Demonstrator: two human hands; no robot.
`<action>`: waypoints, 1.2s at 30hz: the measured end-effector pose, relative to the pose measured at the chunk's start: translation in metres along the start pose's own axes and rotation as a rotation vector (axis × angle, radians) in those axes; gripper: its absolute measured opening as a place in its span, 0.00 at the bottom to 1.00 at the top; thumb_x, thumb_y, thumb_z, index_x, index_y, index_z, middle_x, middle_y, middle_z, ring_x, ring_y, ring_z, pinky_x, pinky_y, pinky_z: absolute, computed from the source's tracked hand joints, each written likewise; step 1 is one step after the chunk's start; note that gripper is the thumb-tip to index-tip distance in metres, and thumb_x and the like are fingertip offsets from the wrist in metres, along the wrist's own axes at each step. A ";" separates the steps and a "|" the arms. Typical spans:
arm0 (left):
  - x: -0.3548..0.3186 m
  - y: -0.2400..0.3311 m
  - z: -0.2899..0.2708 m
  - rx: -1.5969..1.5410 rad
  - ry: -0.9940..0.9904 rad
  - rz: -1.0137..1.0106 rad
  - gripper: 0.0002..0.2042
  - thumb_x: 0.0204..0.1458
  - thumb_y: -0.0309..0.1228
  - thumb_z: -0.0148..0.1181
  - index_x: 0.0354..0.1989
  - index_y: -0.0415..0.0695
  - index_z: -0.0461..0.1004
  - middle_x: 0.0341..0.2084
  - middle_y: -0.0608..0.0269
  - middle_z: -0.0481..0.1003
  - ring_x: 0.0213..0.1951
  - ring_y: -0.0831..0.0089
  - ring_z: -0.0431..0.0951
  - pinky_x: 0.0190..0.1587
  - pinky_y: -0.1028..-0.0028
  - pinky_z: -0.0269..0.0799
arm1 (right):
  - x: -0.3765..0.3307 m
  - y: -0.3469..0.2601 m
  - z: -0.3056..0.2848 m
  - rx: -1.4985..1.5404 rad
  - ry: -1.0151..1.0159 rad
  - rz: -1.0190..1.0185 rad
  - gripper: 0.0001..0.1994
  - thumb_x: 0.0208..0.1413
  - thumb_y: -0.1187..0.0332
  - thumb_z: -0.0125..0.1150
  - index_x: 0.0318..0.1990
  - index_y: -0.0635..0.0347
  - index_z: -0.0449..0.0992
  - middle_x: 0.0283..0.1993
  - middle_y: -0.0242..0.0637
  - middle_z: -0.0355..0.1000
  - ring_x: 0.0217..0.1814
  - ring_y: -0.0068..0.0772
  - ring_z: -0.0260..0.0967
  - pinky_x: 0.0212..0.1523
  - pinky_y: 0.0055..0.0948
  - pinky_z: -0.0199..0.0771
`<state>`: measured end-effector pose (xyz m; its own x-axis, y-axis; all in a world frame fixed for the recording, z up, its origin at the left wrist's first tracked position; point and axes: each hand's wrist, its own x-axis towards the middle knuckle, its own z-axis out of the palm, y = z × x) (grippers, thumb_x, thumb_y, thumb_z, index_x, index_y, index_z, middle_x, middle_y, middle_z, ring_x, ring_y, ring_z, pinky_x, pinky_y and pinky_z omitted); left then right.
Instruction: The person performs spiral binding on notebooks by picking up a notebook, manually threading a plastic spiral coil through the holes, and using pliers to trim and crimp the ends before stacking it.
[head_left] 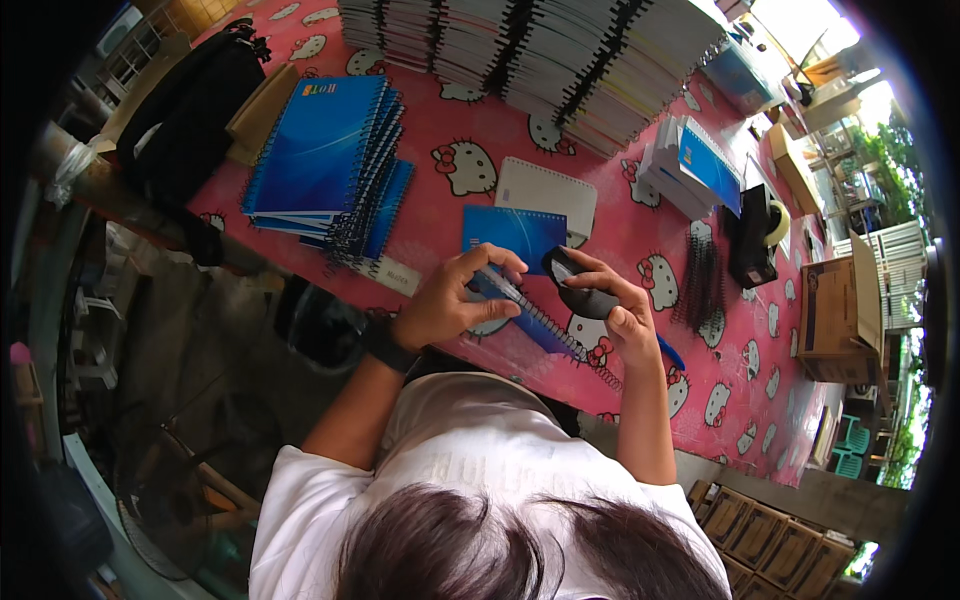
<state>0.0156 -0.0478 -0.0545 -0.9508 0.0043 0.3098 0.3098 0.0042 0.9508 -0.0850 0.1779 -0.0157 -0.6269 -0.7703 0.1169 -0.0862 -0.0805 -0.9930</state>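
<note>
My left hand (450, 298) is closed on a thin spiral notebook (545, 330), with thumb and fingers at one end of its coil. The notebook is tilted, and its blue cover shows beside the coiled spine. In my right hand (625, 305) is a rounded, smooth black object (583, 295) with a hollow or shiny part at its upper end; I cannot make out its kind. It is close above the notebook. Just beyond my hands lie a small blue notebook (515, 228) and a white spiral-bound pad (560, 185). A blue curved handle (670, 352) shows beside my right wrist.
Blue spiral notebooks (310, 150) are piled at the left. Tall stacks of coil-bound books (560, 60) stand at the back. To the right are a smaller notebook stack (690, 165), loose black coils (700, 275), a tape dispenser (752, 240) and a cardboard box (840, 315). A black bag (195, 110) is far left.
</note>
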 end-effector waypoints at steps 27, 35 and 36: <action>0.005 0.006 -0.005 0.214 0.004 0.169 0.11 0.39 0.30 0.73 0.31 0.44 0.80 0.30 0.64 0.77 0.37 0.71 0.76 0.43 0.72 0.71 | -0.003 -0.012 0.002 -0.122 -0.135 0.036 0.32 0.42 0.43 0.67 0.46 0.64 0.79 0.64 0.56 0.61 0.66 0.51 0.57 0.65 0.44 0.52; -0.019 -0.004 -0.008 -0.059 0.020 -0.204 0.12 0.48 0.18 0.64 0.42 0.40 0.75 0.38 0.65 0.76 0.43 0.78 0.75 0.49 0.76 0.71 | -0.001 -0.008 0.006 -0.364 -0.001 0.100 0.26 0.44 0.49 0.68 0.45 0.60 0.80 0.61 0.55 0.64 0.62 0.50 0.63 0.60 0.42 0.61; -0.019 -0.006 -0.009 -0.089 0.037 -0.214 0.12 0.49 0.18 0.63 0.42 0.41 0.75 0.39 0.65 0.76 0.43 0.78 0.75 0.49 0.75 0.71 | 0.000 -0.016 0.008 -0.156 -0.061 0.042 0.26 0.44 0.50 0.67 0.45 0.61 0.80 0.61 0.55 0.64 0.61 0.49 0.64 0.60 0.41 0.61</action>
<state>0.0317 -0.0565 -0.0665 -0.9948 -0.0236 0.0995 0.1012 -0.0867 0.9911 -0.0777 0.1740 -0.0003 -0.5847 -0.8083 0.0697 -0.1831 0.0478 -0.9819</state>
